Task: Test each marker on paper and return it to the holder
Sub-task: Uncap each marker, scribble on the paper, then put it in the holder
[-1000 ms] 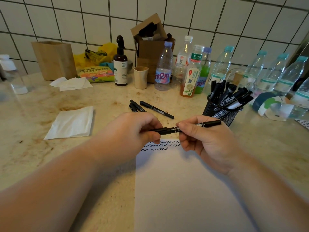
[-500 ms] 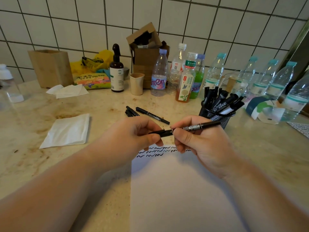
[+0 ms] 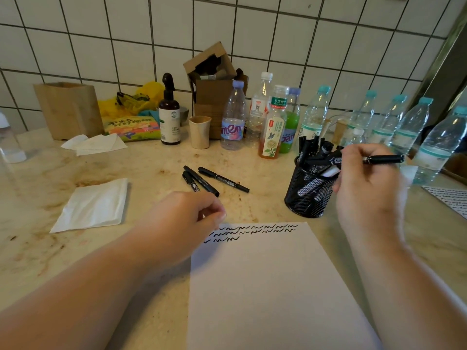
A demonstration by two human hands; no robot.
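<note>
My right hand (image 3: 366, 188) grips a capped black marker (image 3: 384, 159) level, just above and right of the black mesh holder (image 3: 307, 195), which is packed with several black markers. My left hand (image 3: 187, 218) hovers at the top-left corner of the white paper (image 3: 265, 286), fingers loosely curled and holding nothing. Black squiggle lines (image 3: 252, 231) run along the paper's top edge. Three more black markers (image 3: 214, 180) lie loose on the counter behind my left hand.
A folded white napkin (image 3: 93, 205) lies to the left. A row of plastic bottles (image 3: 278, 122), a dark spray bottle (image 3: 169, 114), a beige cup (image 3: 200, 131) and a cardboard box (image 3: 212, 79) line the tiled wall. Another scribbled sheet (image 3: 449, 198) sits far right.
Both hands held the marker together over the paper; my left hand has let go and stayed by the paper, while my right hand carried the marker up and right to the holder.
</note>
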